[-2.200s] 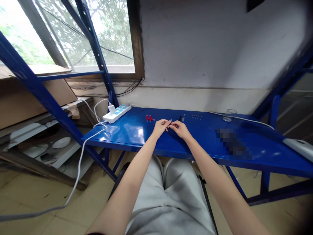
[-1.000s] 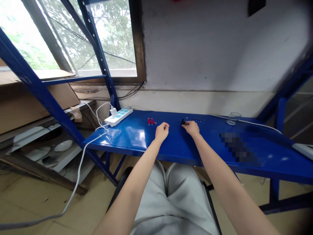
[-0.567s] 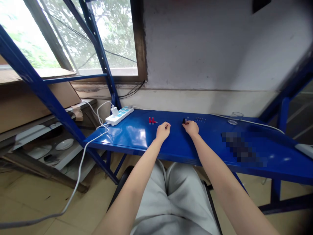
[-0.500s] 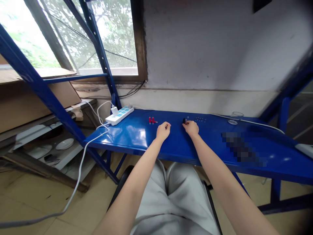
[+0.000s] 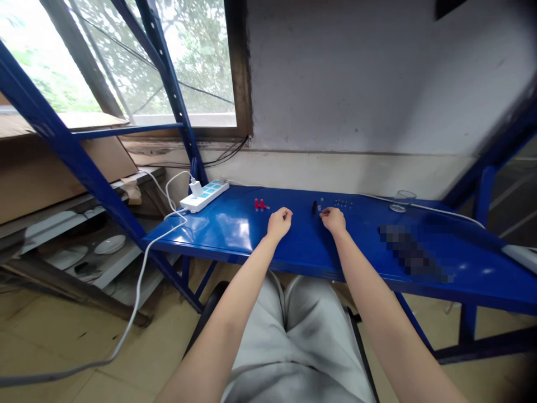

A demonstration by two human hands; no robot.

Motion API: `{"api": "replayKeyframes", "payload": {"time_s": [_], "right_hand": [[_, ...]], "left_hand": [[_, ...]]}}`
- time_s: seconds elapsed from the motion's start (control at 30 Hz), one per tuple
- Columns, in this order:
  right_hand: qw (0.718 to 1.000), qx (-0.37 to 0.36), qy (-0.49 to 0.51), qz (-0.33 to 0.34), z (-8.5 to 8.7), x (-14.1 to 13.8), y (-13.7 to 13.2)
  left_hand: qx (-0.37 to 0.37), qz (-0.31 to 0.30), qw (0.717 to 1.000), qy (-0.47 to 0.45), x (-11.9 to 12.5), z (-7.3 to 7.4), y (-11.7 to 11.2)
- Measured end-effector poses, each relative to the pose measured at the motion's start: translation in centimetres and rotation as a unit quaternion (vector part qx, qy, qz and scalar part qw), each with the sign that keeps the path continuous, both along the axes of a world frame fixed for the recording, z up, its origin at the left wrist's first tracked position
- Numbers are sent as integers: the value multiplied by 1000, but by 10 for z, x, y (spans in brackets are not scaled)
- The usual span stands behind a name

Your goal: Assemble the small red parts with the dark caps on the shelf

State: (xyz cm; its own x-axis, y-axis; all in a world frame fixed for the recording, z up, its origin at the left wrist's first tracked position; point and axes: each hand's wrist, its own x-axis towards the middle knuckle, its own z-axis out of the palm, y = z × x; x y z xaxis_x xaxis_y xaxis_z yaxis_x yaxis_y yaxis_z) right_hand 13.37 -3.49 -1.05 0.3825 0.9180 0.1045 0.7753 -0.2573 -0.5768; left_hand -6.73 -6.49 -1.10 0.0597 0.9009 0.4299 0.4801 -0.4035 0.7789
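Observation:
My left hand [image 5: 279, 222] rests over the blue table, its fingers curled closed; whatever may be inside is hidden. To its left are small red pieces [image 5: 259, 205] with clear ends, and a thin bit lies beside them. My right hand [image 5: 334, 220] is closed in a pinch just above the tabletop, and I cannot make out what is between its fingertips. Just left of those fingertips is a small black piece [image 5: 314, 207], apart from the hand. Tiny clear pieces [image 5: 319, 207] lie between the two. Several tiny metallic-looking bits [image 5: 343, 204] sit in rows behind the right hand.
A white power strip [image 5: 205, 196] with a plug and cable lies at the table's left end. A clear glass cup [image 5: 403, 201] stands at the back right, near a white cable [image 5: 447, 212]. A blurred-out dark object [image 5: 413, 254] lies right of my right arm.
My right hand has let go of the black piece and drawn slightly right. The black piece now stands free on the table. My left hand has stayed nearly still.

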Motion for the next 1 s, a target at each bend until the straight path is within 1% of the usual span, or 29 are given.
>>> {"api": "replayKeyframes", "payload": {"time_s": [0.17,0.37,0.53,0.8,0.9,1.0], "right_hand": [[999,5,-33,3,-1,-1,2],[999,3,-35,-1,3,-2,1],[1000,13,-4,10,6,-1,-4],[996,74,46,-3,8,5,-6],[996,85,39,12,6,7,-4],[997,75,14,33,2,7,0]], "left_hand": [[-4,4,1000,1,0,0,0],[-1,-2,1000,-2,0,-1,0],[-1,-3,1000,0,0,-1,1],[6,1,1000,9,0,-1,0],[5,3,1000,12,1,0,0],[-1,3,1000,11,1,0,0]]}}
